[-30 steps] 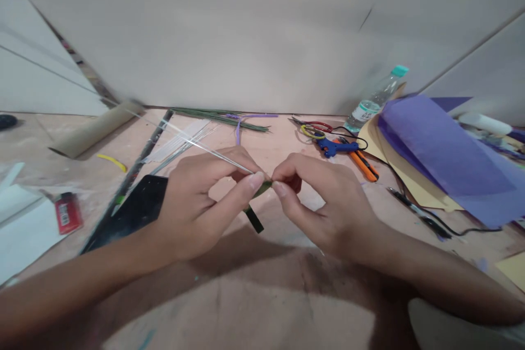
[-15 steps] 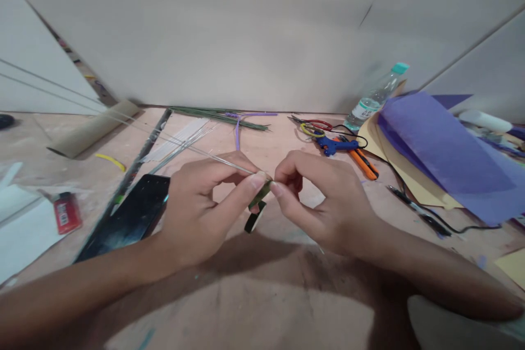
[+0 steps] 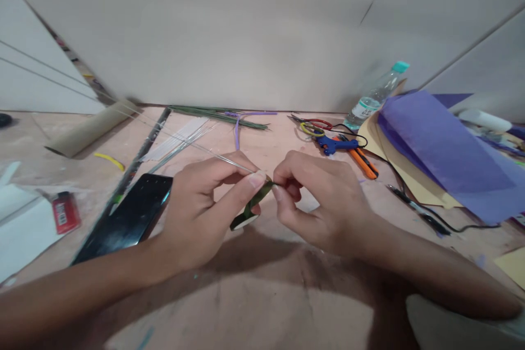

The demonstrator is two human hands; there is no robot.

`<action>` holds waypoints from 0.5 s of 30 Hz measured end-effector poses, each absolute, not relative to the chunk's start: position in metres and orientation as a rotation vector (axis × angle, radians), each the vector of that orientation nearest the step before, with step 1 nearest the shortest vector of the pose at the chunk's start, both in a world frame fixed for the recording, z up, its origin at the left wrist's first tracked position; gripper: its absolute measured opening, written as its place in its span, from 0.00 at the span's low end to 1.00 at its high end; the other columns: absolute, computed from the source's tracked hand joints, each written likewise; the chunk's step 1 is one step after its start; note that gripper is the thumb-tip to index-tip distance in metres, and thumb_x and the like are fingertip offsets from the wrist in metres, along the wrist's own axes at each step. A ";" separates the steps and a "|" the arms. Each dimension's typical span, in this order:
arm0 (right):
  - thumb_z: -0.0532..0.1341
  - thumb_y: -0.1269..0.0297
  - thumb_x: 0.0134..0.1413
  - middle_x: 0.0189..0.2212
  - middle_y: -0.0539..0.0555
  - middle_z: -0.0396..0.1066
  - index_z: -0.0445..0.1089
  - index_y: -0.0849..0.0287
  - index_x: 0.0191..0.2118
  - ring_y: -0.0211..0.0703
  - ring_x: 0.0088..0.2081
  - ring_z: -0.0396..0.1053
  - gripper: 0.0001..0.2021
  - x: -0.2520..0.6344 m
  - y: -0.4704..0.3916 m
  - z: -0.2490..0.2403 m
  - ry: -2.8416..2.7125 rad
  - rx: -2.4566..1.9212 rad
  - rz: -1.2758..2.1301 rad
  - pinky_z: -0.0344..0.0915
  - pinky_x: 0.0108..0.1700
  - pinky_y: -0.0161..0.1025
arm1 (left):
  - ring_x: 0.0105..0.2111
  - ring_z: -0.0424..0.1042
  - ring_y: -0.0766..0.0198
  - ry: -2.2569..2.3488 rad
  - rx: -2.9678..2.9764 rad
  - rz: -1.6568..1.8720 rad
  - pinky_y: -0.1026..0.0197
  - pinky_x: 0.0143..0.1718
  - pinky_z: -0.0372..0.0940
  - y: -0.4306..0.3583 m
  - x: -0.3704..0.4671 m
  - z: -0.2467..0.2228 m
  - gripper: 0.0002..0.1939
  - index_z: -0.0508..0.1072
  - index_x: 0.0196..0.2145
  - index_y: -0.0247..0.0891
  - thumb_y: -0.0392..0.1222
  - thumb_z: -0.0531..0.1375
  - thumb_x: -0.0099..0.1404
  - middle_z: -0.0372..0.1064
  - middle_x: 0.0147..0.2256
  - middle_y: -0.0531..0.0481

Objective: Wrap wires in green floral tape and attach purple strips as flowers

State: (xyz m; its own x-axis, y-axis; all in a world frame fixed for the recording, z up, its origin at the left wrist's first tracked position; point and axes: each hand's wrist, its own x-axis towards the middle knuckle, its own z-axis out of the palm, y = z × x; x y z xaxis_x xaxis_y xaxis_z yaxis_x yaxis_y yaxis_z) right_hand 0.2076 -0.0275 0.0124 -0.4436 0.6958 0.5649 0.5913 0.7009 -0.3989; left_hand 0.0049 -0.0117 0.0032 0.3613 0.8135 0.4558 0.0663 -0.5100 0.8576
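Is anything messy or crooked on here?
A little. On the right, purple sheets lie crooked over tan sheets, so the pile looks untidy. The bottle seems to lean, but the wide camera view may cause that. Near the front, a blue smear marks the tabletop.

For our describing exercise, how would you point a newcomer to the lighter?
On the left, find the cardboard tube. Below it in the picture, the lighter lies at the right edge of the white paper, left of the black smartphone. Its red body with a dark top sets it apart from both.
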 end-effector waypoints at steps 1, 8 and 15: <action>0.60 0.73 0.60 0.27 0.44 0.66 0.66 0.58 0.35 0.33 0.27 0.64 0.04 0.208 -0.028 0.013 -2.184 -0.973 0.185 0.58 0.31 0.36 | 0.27 0.76 0.65 0.773 1.834 1.210 0.57 0.32 0.69 -0.012 0.005 0.003 0.10 0.80 0.33 0.38 0.32 0.62 0.73 0.77 0.28 0.54; 0.60 0.73 0.60 0.32 0.52 0.74 0.71 0.63 0.44 0.40 0.30 0.69 0.07 0.209 -0.026 0.014 -2.192 -0.888 -0.133 0.61 0.32 0.42 | 0.28 0.76 0.65 0.785 1.691 1.246 0.58 0.34 0.71 -0.011 0.004 0.003 0.12 0.79 0.31 0.39 0.33 0.62 0.73 0.76 0.28 0.54; 0.63 0.71 0.67 0.30 0.52 0.80 0.72 0.57 0.36 0.42 0.27 0.75 0.06 0.210 -0.021 0.014 -2.209 -0.715 -0.541 0.66 0.30 0.44 | 0.25 0.74 0.67 0.853 1.585 1.217 0.63 0.28 0.70 -0.011 0.006 0.007 0.16 0.80 0.25 0.38 0.33 0.63 0.72 0.76 0.25 0.54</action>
